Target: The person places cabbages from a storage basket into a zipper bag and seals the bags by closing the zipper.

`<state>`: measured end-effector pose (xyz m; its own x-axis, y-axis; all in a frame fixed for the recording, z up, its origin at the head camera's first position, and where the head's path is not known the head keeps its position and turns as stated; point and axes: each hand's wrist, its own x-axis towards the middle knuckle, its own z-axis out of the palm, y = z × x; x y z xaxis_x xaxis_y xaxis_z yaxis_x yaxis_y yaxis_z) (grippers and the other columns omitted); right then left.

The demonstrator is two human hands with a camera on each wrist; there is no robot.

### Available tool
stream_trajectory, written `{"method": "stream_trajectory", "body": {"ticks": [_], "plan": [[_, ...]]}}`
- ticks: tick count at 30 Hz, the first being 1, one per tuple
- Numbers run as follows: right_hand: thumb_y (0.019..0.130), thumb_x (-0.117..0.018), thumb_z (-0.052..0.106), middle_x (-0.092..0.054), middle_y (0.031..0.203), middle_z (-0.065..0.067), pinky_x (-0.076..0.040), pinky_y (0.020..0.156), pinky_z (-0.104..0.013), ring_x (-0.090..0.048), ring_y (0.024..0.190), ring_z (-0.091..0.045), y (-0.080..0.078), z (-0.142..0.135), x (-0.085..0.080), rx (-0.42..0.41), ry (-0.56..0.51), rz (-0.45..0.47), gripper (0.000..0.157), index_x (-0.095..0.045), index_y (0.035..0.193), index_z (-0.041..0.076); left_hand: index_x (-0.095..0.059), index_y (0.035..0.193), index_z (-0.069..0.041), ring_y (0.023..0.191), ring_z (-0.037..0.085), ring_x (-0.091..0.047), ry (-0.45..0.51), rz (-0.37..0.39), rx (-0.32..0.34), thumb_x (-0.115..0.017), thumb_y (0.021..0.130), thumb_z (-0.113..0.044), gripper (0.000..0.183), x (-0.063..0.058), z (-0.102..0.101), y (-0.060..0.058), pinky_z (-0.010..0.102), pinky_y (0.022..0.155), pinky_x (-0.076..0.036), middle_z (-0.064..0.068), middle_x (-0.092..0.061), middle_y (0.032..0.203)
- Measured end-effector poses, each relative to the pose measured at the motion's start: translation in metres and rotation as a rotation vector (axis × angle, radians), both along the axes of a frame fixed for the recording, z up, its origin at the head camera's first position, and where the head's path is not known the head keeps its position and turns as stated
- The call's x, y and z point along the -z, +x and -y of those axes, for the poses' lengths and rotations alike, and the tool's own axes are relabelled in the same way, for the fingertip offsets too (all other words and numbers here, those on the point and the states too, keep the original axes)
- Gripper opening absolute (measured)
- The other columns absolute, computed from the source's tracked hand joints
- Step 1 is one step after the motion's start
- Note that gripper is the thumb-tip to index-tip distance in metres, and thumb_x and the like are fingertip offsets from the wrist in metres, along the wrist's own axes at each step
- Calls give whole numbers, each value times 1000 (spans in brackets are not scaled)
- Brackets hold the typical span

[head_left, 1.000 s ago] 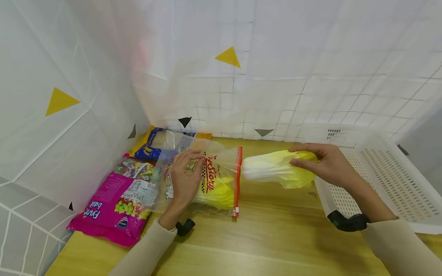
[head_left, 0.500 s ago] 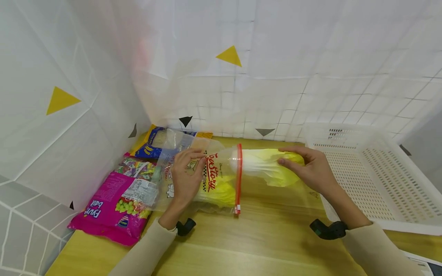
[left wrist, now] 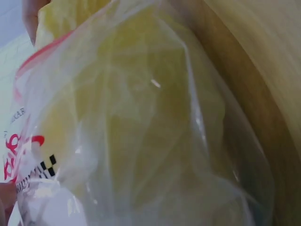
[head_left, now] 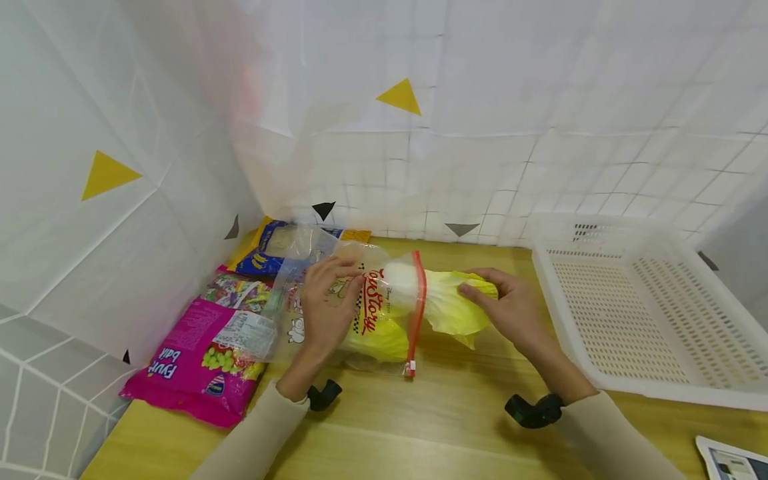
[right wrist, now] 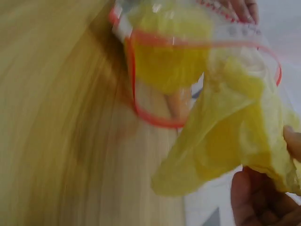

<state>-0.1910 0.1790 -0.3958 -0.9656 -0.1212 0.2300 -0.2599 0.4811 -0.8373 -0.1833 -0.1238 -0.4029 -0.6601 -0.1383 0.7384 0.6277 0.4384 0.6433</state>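
Note:
A clear zip bag [head_left: 373,303] with red "Toy Story" print lies on the table, its red-edged mouth facing right. My left hand [head_left: 326,310] pinches the bag's upper film between thumb and fingers. Inside is a yellow napa cabbage [head_left: 384,343], which fills most of the left wrist view. My right hand [head_left: 515,310] grips a second napa cabbage [head_left: 459,303] by its leafy end. The white base of this one is inside the bag, and its yellow leaves stick out past the red zip rim [right wrist: 160,125], which gapes in the right wrist view.
A pink candy bag [head_left: 192,360] and a blue-and-yellow packet [head_left: 264,250] lie at the left, partly beneath or beside the zip bag. A white plastic basket [head_left: 543,283] stands at the right. A flat white-edged item [head_left: 708,450] shows at the lower right. White sheeting walls the back.
My right hand has moved left, bringing the second napa cabbage from outside the bag through its mouth. My left hand keeps its hold on the bag and has barely moved.

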Motion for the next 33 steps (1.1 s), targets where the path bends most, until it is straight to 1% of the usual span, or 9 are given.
{"method": "stream_trajectory", "body": {"ticks": [2, 4, 9, 14, 16, 19, 23, 27, 33], "plan": [[94, -73, 43, -68, 130, -15, -54, 95, -51, -65, 113, -34, -2, 3, 2, -12, -19, 112, 46, -69, 129, 15, -78, 96, -8, 128, 35, -57, -11, -8, 3, -77, 90, -11, 7, 0, -1, 1, 52, 114, -35, 12, -75, 117], [94, -71, 45, -55, 151, -13, -37, 115, -63, -40, 148, -38, -4, 6, 4, -36, -41, 189, 52, -66, 134, 12, -78, 96, -8, 128, 35, -57, -18, -10, 5, -78, 90, -11, 7, -1, -2, 2, 52, 114, -35, 12, -75, 117], [96, -72, 34, -63, 142, -6, -38, 116, -56, -40, 148, -29, -9, 13, 3, -10, -187, 114, 45, -67, 132, 8, -78, 96, -9, 130, 34, -56, -38, -12, 1, -78, 90, -11, 7, -1, -2, 3, 52, 115, -35, 11, -75, 118], [96, -72, 16, -73, 103, 22, -46, 97, -22, -54, 125, -10, -9, 18, -3, 40, -343, -114, 30, -72, 122, 3, -77, 96, -10, 133, 31, -54, -61, -36, -15, -78, 89, -10, 6, -4, -2, 5, 52, 116, -34, 10, -73, 121], [94, -73, 9, -74, 99, 24, -49, 79, -14, -60, 116, -6, -8, 17, -7, 32, -360, -182, 27, -73, 120, 2, -77, 95, -10, 134, 32, -53, -65, -56, -14, -77, 89, -8, 6, -5, -2, 6, 53, 116, -34, 11, -72, 122], [93, -73, 8, -76, 104, 18, -50, 76, -13, -63, 114, -6, -9, 13, -13, -5, -286, -208, 26, -74, 119, 6, -77, 94, -10, 133, 35, -53, -64, -87, -7, -78, 88, -6, 7, -6, -2, 6, 54, 116, -34, 13, -71, 121], [96, -73, 29, -72, 128, 4, -49, 102, -31, -57, 130, -15, -14, 7, -14, -71, -72, -82, 30, -73, 124, 20, -78, 91, -10, 130, 37, -55, -88, -101, 4, -79, 86, -4, 8, -4, -5, 5, 55, 115, -35, 13, -72, 118], [95, -70, 43, -57, 149, -6, -38, 115, -57, -39, 148, -28, -20, 8, -10, -95, -82, 148, 47, -66, 134, 17, -78, 90, -9, 129, 40, -55, -123, -111, 21, -80, 86, -6, 6, -3, -6, 6, 57, 114, -35, 14, -73, 116], [96, -68, 46, -63, 131, 1, -57, 93, -36, -60, 118, -15, -25, 15, -6, -46, -374, 451, 58, -57, 141, 10, -78, 92, -10, 131, 36, -54, -125, -107, 52, -80, 88, -13, 5, -5, -8, 8, 54, 116, -34, 12, -73, 116]]}}
